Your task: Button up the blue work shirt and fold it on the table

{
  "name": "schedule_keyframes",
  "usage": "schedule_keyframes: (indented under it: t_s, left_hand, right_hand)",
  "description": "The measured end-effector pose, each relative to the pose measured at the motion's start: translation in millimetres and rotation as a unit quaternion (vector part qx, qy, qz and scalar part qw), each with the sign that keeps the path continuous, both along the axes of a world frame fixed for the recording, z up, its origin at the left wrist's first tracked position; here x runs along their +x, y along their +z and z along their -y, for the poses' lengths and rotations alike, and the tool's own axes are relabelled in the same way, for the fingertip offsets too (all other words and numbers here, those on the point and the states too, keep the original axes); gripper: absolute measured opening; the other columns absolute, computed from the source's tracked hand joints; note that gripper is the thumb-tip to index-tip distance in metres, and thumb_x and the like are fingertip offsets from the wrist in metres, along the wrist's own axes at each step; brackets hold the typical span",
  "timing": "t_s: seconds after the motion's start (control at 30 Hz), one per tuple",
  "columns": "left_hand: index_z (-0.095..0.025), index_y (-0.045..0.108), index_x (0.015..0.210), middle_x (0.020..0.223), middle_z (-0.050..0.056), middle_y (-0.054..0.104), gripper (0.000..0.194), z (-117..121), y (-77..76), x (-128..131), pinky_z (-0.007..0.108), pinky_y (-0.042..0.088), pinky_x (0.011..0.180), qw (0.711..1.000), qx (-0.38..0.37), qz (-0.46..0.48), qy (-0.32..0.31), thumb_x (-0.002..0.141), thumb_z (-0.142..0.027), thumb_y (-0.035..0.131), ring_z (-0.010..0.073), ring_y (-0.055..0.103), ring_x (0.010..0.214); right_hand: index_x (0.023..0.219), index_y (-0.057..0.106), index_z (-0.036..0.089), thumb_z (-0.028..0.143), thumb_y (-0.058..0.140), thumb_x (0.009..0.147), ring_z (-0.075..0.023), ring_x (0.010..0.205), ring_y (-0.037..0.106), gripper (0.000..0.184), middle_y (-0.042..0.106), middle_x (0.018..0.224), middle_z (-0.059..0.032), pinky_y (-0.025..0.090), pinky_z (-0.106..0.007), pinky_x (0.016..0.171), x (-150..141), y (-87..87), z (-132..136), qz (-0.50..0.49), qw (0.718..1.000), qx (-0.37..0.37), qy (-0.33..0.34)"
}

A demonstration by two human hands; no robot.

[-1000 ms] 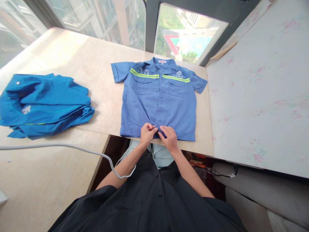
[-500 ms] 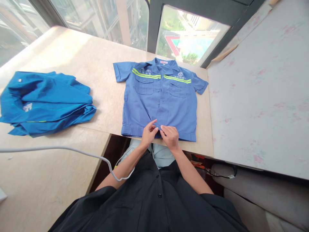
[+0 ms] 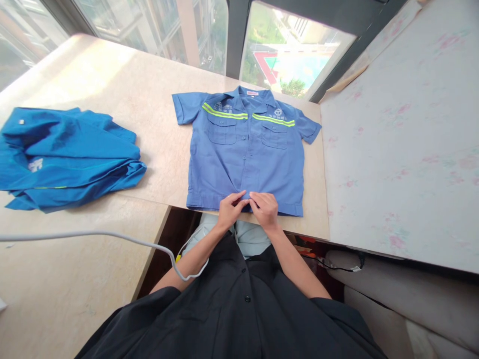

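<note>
A blue short-sleeved work shirt [image 3: 275, 164] lies spread front side up, its collar toward the window and its hem toward me. Yellow-green stripes cross the chest above two flap pockets. My left hand [image 3: 231, 208] pinches the hem band at the middle of the front opening. Right beside it, my right hand [image 3: 265, 208] is closed on the other side of the same hem, the fingertips of both hands almost meeting. Buttons show along the placket above; whatever lies between my fingertips is hidden.
A second, brighter blue garment [image 3: 75, 154] lies bunched on the counter [image 3: 160, 164] at the left. A grey-white cable [image 3: 112, 234] runs across to my left forearm. Windows stand behind the counter, and a floral-patterned wall panel [image 3: 404, 144] borders it on the right.
My left index finger has lowered and closed toward the thumb at the hem. My right hand stays nearly in place. The view has shifted slightly.
</note>
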State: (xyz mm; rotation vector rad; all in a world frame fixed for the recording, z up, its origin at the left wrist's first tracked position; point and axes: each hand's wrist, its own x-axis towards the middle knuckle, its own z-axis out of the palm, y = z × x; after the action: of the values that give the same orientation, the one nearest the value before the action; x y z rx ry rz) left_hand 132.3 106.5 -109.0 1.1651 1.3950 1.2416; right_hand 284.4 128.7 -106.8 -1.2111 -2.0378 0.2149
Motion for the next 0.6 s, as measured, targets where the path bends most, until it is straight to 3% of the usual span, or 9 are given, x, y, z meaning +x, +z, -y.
schedule_keyframes:
  t_s: [0.17, 0.37, 0.5, 0.6]
  left_hand:
    - [-0.021, 0.077, 0.102, 0.098, 0.006, 0.075, 0.024, 0, -4.3, 4, 0.032, 0.054, 0.083, 0.999, -0.006, 0.015, 0.043, 0.079, -0.025, 0.070, 0.0188, 0.068, 0.086]
    - [-0.021, 0.077, 0.101, 0.098, 0.005, 0.075, 0.022, -2, -7.0, 5, 0.033, 0.053, 0.087, 0.999, 0.018, -0.007, 0.050, 0.081, -0.020, 0.068, 0.0189, 0.069, 0.090]
    - [-0.020, 0.076, 0.103, 0.097, 0.005, 0.076, 0.023, -3, -10.2, 4, 0.032, 0.053, 0.085, 0.999, 0.029, -0.018, 0.040, 0.081, -0.018, 0.069, 0.0181, 0.069, 0.088]
    - [-0.020, 0.077, 0.103, 0.097, 0.005, 0.076, 0.023, -3, -11.9, 4, 0.032, 0.053, 0.086, 0.998, 0.045, -0.029, 0.038, 0.081, -0.017, 0.070, 0.0179, 0.069, 0.088]
  right_hand:
    - [0.098, 0.073, 0.023, 0.025, 0.057, 0.092, -0.0222, 0.095, 0.067, 0.018, 0.075, 0.100, -0.0073, 0.051, -0.042, 0.090, -3, 7.4, 2, -0.066, 0.995, -0.074, 0.007]
    - [0.103, 0.072, 0.022, 0.033, 0.060, 0.091, -0.0203, 0.103, 0.065, 0.020, 0.072, 0.107, -0.0065, 0.050, -0.038, 0.096, 9, 28.6, -9, -0.134, 0.959, -0.231, 0.090]
    - [0.096, 0.073, 0.021, 0.037, 0.058, 0.093, -0.0192, 0.099, 0.064, 0.022, 0.072, 0.100, -0.0060, 0.049, -0.036, 0.093, 12, 38.1, -23, -0.125, 0.947, -0.263, 0.135]
    - [0.087, 0.072, 0.020, 0.039, 0.059, 0.092, -0.0181, 0.091, 0.063, 0.024, 0.071, 0.091, -0.0053, 0.049, -0.033, 0.086, 10, 40.8, -32, -0.101, 0.947, -0.276, 0.133]
